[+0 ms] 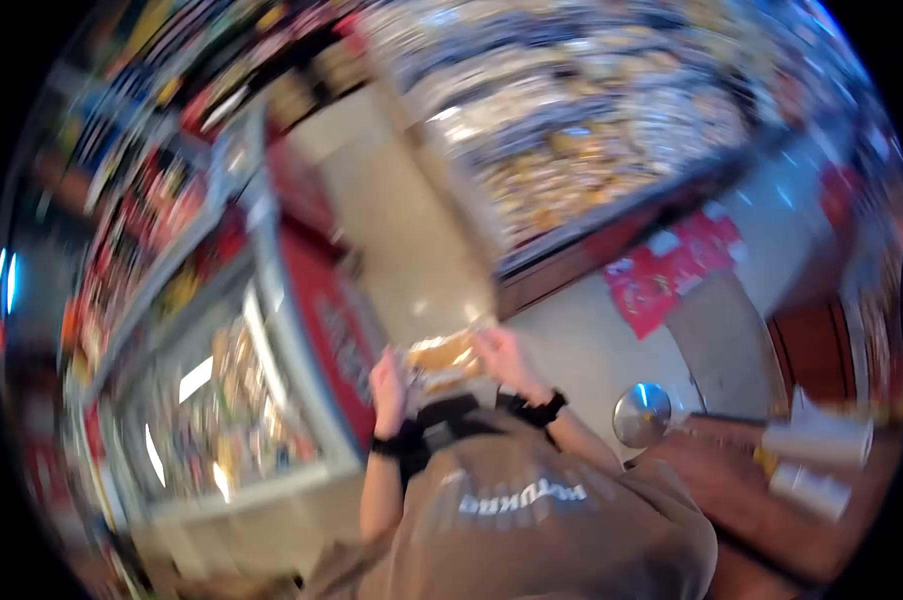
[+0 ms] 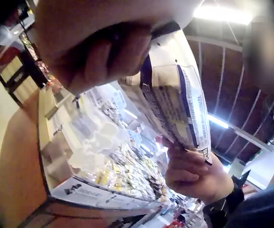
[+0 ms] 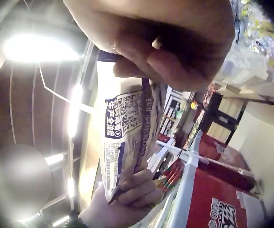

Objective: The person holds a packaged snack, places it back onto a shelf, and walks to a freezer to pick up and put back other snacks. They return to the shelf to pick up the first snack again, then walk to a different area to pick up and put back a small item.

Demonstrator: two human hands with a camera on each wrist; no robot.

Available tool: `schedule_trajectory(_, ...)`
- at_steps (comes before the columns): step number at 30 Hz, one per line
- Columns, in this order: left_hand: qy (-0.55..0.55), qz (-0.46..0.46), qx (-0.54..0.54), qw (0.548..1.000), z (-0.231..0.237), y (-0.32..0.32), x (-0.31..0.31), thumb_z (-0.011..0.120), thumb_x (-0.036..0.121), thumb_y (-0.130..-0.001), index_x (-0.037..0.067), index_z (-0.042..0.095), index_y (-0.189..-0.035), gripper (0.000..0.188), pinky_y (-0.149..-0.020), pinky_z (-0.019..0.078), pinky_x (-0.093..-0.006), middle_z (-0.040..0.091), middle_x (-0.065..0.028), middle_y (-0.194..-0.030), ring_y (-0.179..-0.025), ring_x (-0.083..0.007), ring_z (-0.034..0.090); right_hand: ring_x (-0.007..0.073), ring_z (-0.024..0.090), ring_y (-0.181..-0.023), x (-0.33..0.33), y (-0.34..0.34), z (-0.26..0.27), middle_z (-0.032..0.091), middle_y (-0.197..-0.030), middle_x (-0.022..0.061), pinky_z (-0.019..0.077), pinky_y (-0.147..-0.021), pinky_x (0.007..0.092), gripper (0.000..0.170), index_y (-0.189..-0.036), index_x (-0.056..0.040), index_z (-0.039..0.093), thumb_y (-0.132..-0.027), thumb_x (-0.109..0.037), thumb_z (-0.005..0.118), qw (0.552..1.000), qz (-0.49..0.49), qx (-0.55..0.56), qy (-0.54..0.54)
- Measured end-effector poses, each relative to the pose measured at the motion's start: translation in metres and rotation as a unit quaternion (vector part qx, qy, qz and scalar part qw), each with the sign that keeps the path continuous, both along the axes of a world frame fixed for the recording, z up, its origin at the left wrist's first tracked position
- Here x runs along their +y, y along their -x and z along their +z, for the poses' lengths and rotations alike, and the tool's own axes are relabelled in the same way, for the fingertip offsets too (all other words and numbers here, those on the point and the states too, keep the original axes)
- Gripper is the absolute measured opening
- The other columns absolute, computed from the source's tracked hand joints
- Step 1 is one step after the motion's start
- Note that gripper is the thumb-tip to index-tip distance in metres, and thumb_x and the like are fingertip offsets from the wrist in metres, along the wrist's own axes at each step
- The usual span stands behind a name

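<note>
A plastic food packet (image 1: 444, 362) with a golden-brown front is held up before the body, stretched between both hands. My left hand (image 1: 388, 390) grips one end of it and my right hand (image 1: 509, 360) the opposite end. In the left wrist view, the back of the packet (image 2: 172, 97) shows dark blue bands and small print, with curled fingers of the left hand (image 2: 111, 52) at its near end. From the right wrist, a QR code and printed characters appear on the packet (image 3: 125, 123); fingers of the right hand (image 3: 165, 59) cover its top end.
A red-sided freezer (image 1: 317, 310) with a glass top stands to the left. Ahead on the right is a display bin (image 1: 572, 185) full of small wrapped goods. A round metal object (image 1: 643, 414) and white rolls (image 1: 817, 440) lie near a brown counter on the right.
</note>
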State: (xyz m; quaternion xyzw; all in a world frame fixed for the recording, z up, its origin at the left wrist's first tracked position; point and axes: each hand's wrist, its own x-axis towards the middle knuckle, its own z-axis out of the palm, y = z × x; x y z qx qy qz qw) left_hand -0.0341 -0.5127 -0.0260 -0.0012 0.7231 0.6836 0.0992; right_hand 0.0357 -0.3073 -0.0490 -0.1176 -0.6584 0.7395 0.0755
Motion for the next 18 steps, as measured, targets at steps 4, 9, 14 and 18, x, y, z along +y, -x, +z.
schedule_trajectory(4,-0.057,-0.083,-0.036,0.994,0.001,0.01,0.028,0.041,0.031,-0.105,0.008,0.058,-0.076,0.04,-0.058,0.0402,-0.0241,0.053,0.005,-0.07,-0.064,-0.0042,0.047,0.0049,0.046,-0.071,0.015,-0.033,0.008,0.055,-0.074,-0.0042,0.0426,-0.062,0.0252,0.029,-0.094,-0.0002,0.063,-0.101,-0.026,0.052,0.996,-0.083,-0.018,-0.019)
schedule_trajectory(9,-0.076,-0.199,-0.072,0.974,0.019,0.004,0.103,0.038,0.031,-0.106,0.003,0.059,-0.08,0.044,-0.063,0.0443,-0.0257,0.061,0.0008,-0.077,-0.069,-0.0068,0.053,0.0041,0.045,-0.073,0.048,-0.075,0.007,0.053,-0.076,-0.0053,0.0429,-0.065,0.0252,0.032,-0.093,0.0024,0.061,-0.102,-0.025,0.049,0.982,-0.19,-0.004,0.013)
schedule_trajectory(14,-0.032,-0.347,-0.012,0.937,0.011,0.013,0.168,0.04,0.03,-0.105,0.008,0.047,-0.065,0.046,-0.05,0.0266,-0.0248,0.043,0.0071,-0.061,-0.057,-0.0026,0.035,0.0067,0.046,-0.068,0.074,-0.102,0.013,0.052,-0.072,-0.0002,0.0423,-0.062,0.0262,0.03,-0.091,0.0022,0.058,-0.102,-0.025,0.049,0.925,-0.38,0.008,-0.019)
schedule_trajectory(18,-0.015,-0.416,-0.006,0.909,0.051,0.003,0.226,0.041,0.029,-0.105,0.008,0.044,-0.064,0.047,-0.048,0.0247,-0.0253,0.042,0.0078,-0.061,-0.055,-0.0022,0.033,0.0031,0.041,-0.066,0.095,-0.113,0.023,0.045,-0.069,-0.0061,0.0376,-0.056,0.0232,0.03,-0.085,-0.0005,0.055,-0.102,-0.025,0.048,0.885,-0.465,-0.022,-0.004)
